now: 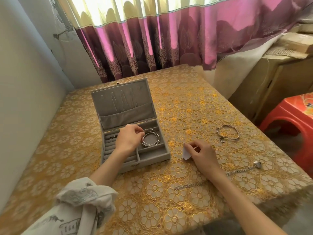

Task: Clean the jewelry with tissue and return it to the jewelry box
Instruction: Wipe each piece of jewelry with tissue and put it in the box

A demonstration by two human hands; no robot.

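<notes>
Left hand (127, 139) grip pinches silver bangles (151, 138) over open jewelry box (153, 156) compartment: return under way. Right hand (201, 156) grip holds tissue (186, 153) above worktop (169, 209). Left, by look: bracelet (227, 134), necklace (240, 171) outside box.

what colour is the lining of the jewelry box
Grey, velvet-like lining throughout the jewelry box, seen in the head view.
</notes>
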